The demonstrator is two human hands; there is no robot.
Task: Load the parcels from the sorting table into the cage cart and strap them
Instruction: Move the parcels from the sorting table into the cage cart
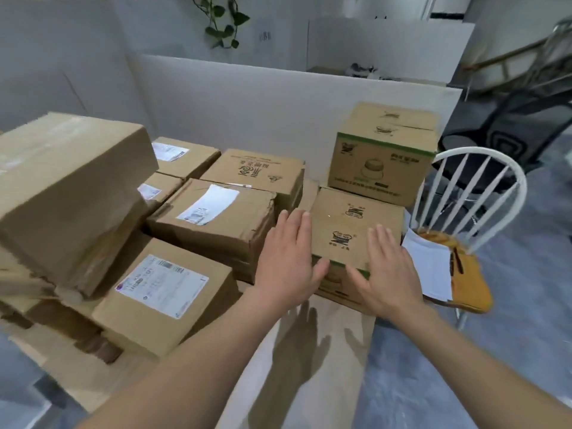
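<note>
- Head view, hands: your left hand and right hand are both spread wide at centre right of the frame, fingers straight, holding nothing. I cannot tell whether the palms touch card yet.
- Head view, parcel: the near parcel lies under your hands at the right end of the counter, close to its near edge. The cage cart is not in view.
- Likely slip: flat palms on the lid give no hold. If you drag the parcel toward you that way, it could slide off the counter edge. Get your fingers round its sides first.
- Likely topple: the green-banded box stands just behind. I cannot tell whether it rests on the near parcel's rear edge. If it does, pulling could tip it toward the white chair.
- At the left of the frame, the large box sits tilted on its stack, so a jolt to the counter may shift it.
- Swinging right could sweep the papers off the chair seat.
</note>
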